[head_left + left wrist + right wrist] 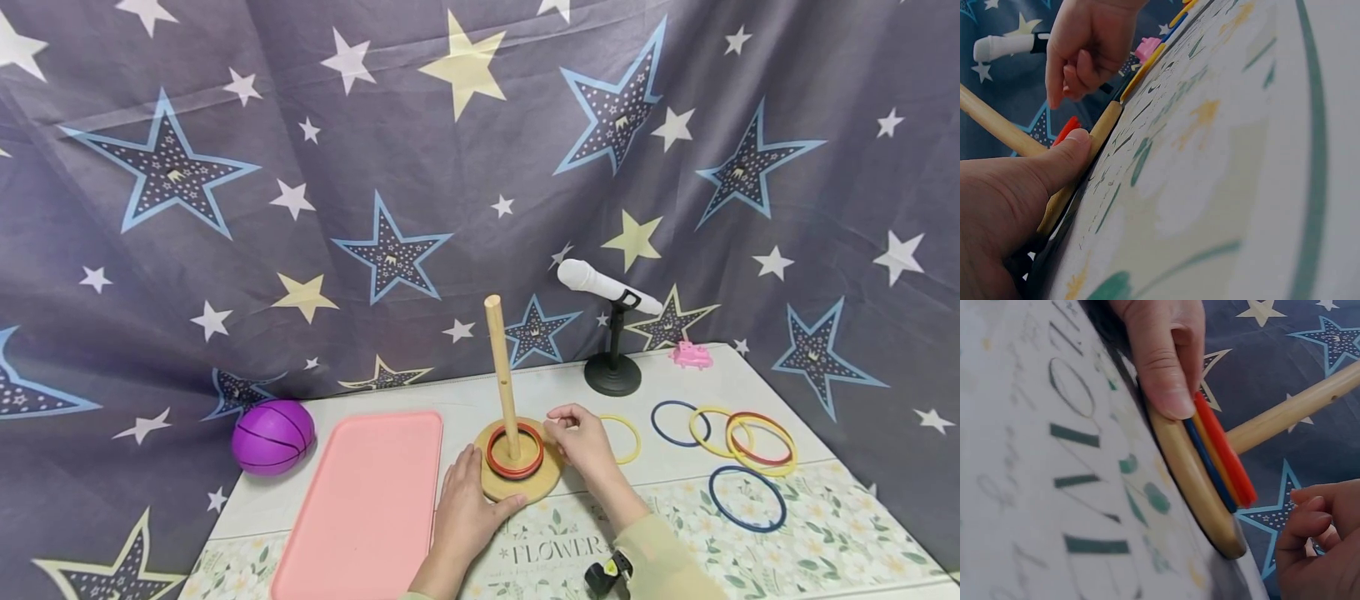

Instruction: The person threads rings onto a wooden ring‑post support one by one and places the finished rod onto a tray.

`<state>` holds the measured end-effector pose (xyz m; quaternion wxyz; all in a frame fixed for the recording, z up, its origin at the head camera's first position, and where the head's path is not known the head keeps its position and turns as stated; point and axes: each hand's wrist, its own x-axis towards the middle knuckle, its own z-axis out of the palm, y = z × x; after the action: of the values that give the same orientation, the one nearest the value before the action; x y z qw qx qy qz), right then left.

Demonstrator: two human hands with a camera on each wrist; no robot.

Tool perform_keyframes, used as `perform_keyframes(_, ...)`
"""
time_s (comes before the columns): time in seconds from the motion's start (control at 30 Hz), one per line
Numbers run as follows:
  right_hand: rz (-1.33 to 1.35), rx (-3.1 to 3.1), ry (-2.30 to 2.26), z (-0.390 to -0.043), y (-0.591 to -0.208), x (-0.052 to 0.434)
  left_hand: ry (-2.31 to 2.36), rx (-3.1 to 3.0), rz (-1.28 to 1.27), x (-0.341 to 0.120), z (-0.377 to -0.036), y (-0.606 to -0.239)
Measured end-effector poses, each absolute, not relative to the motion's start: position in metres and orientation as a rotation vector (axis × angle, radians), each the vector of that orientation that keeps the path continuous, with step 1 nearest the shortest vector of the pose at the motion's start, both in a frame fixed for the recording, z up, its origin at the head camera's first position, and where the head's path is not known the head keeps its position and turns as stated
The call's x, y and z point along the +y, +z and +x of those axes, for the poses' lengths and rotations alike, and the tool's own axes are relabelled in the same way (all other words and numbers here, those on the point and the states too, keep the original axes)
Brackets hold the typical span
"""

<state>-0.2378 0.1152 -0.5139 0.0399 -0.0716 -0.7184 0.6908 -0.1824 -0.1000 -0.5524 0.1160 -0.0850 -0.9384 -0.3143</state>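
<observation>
A wooden ring-toss stand has a round base (547,483) and an upright peg (501,367), slightly tilted in the head view. Around the foot of the peg lie stacked rings: a red ring (1225,450) on top, a yellow one under it and a blue ring (1210,465) lowest. My left hand (468,504) holds the base at its left and front edge, its thumb (1072,150) on the rim. At the base's right side hovers my right hand (585,442), fingers loosely bent, with nothing visible between them. In the left wrist view that right hand (1091,53) appears apart from the rings.
Right of the stand lie a yellow ring (637,442), blue rings (712,498) and overlapping yellow and red rings (793,446). A white microphone (600,282) on a black stand (611,375) and a pink toy (692,356) are behind. Leftward are a pink tray (367,500) and purple ball (272,437).
</observation>
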Motion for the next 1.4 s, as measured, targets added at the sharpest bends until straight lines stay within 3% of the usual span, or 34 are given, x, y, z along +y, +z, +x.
perform_keyframes(0.4, -0.239, -2.189, 2.056, -0.233, -0.5, 0.142, -0.932, -2.745, -0.239, -0.101, -0.181, -0.551)
perform_keyframes(1.4, -0.351, -2.383, 1.741, -0.24, -0.506, 0.214, -0.925, -2.749, -0.235, -0.1, -0.182, -0.553)
